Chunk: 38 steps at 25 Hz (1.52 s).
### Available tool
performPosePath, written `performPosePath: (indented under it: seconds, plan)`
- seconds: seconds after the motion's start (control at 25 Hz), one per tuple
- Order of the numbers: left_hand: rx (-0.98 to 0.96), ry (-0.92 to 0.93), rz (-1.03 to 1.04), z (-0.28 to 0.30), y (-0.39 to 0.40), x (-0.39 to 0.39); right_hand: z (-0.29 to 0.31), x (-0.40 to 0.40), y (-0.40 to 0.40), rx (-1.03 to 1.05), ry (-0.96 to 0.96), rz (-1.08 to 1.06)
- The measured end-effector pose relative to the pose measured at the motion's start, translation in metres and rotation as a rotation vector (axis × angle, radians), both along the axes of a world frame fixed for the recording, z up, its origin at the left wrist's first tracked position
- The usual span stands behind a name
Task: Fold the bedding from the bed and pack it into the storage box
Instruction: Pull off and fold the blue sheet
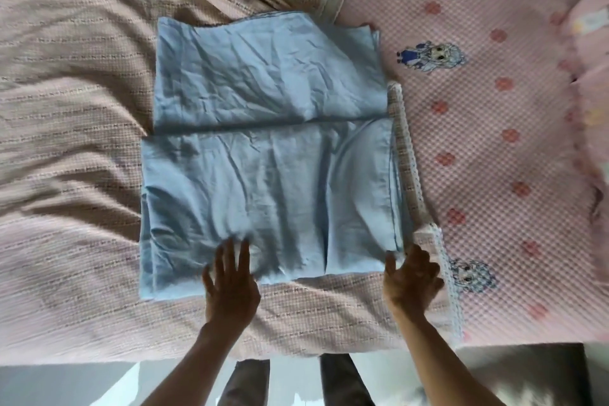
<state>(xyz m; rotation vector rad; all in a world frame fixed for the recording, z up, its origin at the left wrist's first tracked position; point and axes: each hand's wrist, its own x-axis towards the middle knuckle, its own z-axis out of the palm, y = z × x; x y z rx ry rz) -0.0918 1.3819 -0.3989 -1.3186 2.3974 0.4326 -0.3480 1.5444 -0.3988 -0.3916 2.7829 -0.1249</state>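
Blue crumpled cotton sheet (267, 155) is lying folded; left hand (232, 287) is pressing flat at six o'clock, right hand (412, 280) pinching its corner to fold.

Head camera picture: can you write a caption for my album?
Left hand flat on the folded blue sheet, right hand at its corner.

Bed (514, 142) with pink patterned mattress cover fills the view; pale glossy floor (66, 386) along its near edge.
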Motion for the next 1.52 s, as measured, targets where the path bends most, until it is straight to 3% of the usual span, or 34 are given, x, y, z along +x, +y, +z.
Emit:
performPosePath:
  seconds: [0.12, 0.2, 0.32, 0.4, 0.6, 0.72, 0.84, 1.04, 1.28, 1.4, 1.52]
  plan:
    - [0.001, -0.057, -0.124, 0.011, 0.008, -0.009, 0.007, -0.014, 0.006, -0.324, -0.008, -0.271]
    - [-0.064, -0.059, -0.191, 0.007, 0.000, -0.010, 0.003, -0.016, 0.006, -0.399, -0.028, -0.358]
    - [-0.216, 0.006, -0.326, -0.005, -0.008, -0.017, -0.011, -0.004, 0.012, -0.412, -0.191, -0.281]
    - [-0.240, 0.028, -0.411, -0.009, -0.003, -0.029, -0.017, -0.004, 0.021, -0.443, -0.196, -0.256]
    - [-0.171, 0.087, -0.420, -0.005, 0.008, -0.056, -0.016, -0.005, 0.022, -0.388, -0.273, -0.236]
    - [-0.120, 0.123, -0.376, 0.001, 0.007, -0.064, -0.012, -0.025, 0.032, -0.443, -0.217, -0.167]
    - [-0.092, 0.123, -0.358, 0.005, 0.004, -0.067, -0.015, -0.062, 0.048, -0.443, -0.179, -0.214]
    - [-0.063, 0.100, -0.348, 0.007, 0.008, -0.068, -0.011, -0.055, 0.036, -0.377, -0.152, -0.299]
    - [-0.025, 0.050, -0.322, 0.001, 0.009, -0.067, -0.009, -0.079, 0.003, -0.190, -0.142, 0.037]
    - [0.013, -0.022, -0.334, -0.004, 0.005, -0.066, 0.000, -0.078, 0.018, -0.125, -0.058, -0.094]
    - [0.146, -0.188, -0.407, 0.006, -0.011, -0.085, 0.009, -0.068, -0.020, -0.211, 0.162, 0.049]
